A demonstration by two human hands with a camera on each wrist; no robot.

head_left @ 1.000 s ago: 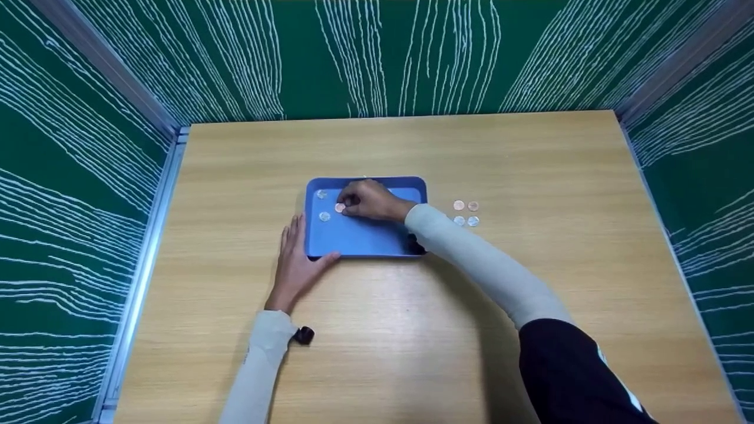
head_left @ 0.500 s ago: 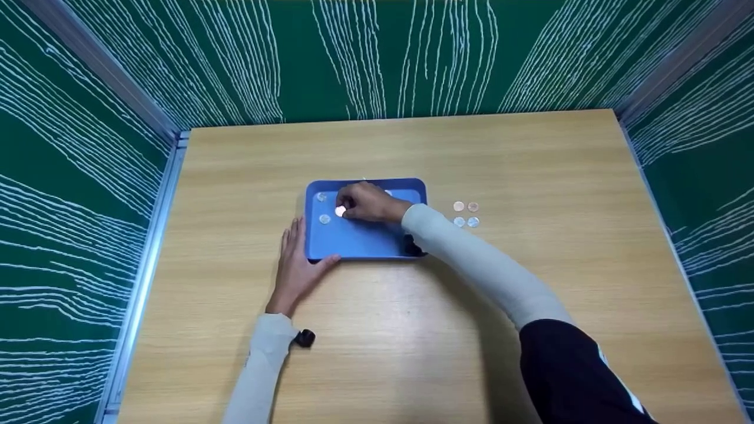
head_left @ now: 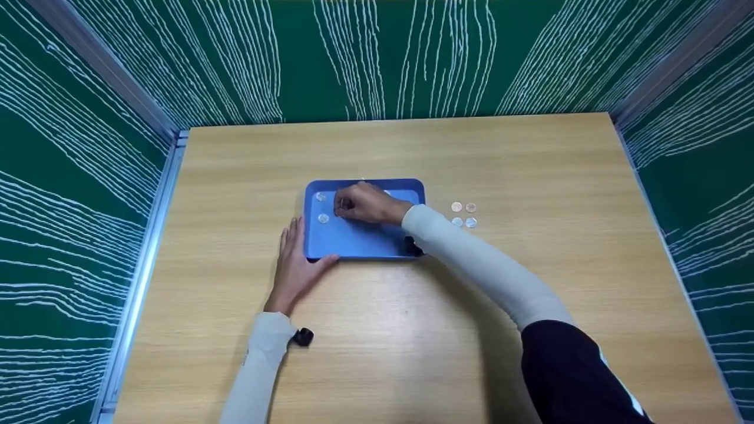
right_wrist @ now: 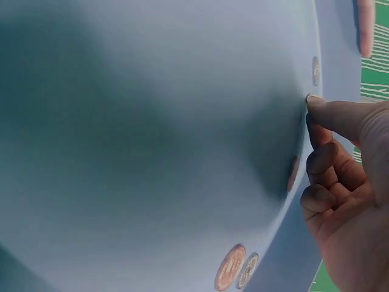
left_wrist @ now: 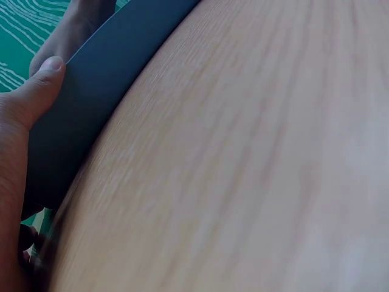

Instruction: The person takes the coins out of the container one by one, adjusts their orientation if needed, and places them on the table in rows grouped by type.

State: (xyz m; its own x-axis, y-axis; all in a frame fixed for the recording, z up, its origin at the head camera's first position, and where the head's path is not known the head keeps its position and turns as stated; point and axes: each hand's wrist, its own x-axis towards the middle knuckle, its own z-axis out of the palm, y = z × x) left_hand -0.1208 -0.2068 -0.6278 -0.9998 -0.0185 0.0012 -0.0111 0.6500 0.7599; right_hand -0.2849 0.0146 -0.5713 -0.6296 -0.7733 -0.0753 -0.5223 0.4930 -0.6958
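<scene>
My right hand (head_left: 366, 202) is over the blue tray (head_left: 365, 247), thumb and bent forefinger pinched together at the tray floor. A copper coin is at those fingertips, almost wholly hidden by them now. To their left, two silvery coins (head_left: 323, 218) lie in the tray. In the right wrist view, a copper coin (right_wrist: 293, 174) lies beneath the curled fingers, and another copper coin (right_wrist: 230, 267) sits beside a silvery coin (right_wrist: 247, 271). My left hand (head_left: 294, 262) rests against the tray's front left corner, fingers extended along its left side and thumb at the near rim.
Right of the tray, two copper coins (head_left: 463, 207) and two silvery coins (head_left: 464, 222) lie in a small square on the wooden table (head_left: 530, 171). Green walls (head_left: 318, 88) with white lines enclose the table at the back and sides.
The copper coin, visible at my right fingertips earlier, is now covered by the fingers, which have shifted slightly left. My left hand and the tray have not moved.
</scene>
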